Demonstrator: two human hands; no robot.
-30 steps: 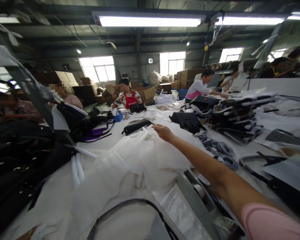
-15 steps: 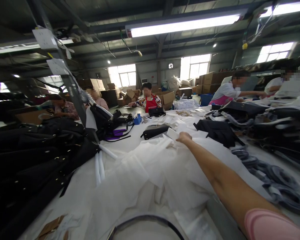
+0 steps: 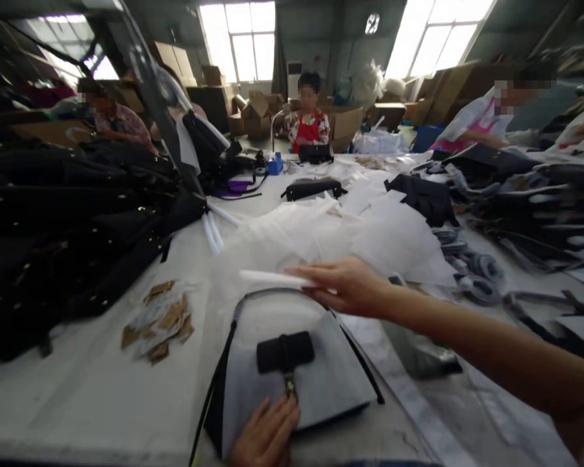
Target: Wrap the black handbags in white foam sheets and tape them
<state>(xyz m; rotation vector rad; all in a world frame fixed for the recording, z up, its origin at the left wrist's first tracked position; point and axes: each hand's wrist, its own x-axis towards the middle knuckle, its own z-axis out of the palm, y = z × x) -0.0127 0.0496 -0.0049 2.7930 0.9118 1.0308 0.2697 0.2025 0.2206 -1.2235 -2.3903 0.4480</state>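
Observation:
A black handbag [image 3: 215, 421] lies in front of me, its front overlaid by a pale sheet [image 3: 331, 370] and its strap [image 3: 253, 293] looped above it. On the sheet rest a small black block-shaped piece [image 3: 285, 350] and a gold-coloured clasp [image 3: 289, 384]. My left hand [image 3: 267, 433] lies flat on the bag's lower front with fingers stretched, just below the clasp. Over the bag's top edge, my right hand [image 3: 345, 285] grips a thin white piece [image 3: 267, 277], seen edge-on; whether it is paper or foam I cannot tell.
Loose white sheets [image 3: 292, 233] spread beyond the bag. Black bags [image 3: 53, 240] are heaped at left beside a metal post [image 3: 163, 97]; more dark bags [image 3: 535, 207] lie at right. Brown and clear scraps [image 3: 160, 321] sit left. Coiled grey straps [image 3: 477, 275] lie right. Several people work farther back.
My right hand has drawn back from the far sheets to above the bag, bringing the white piece. The view has tipped down, and my left hand now shows on the bag.

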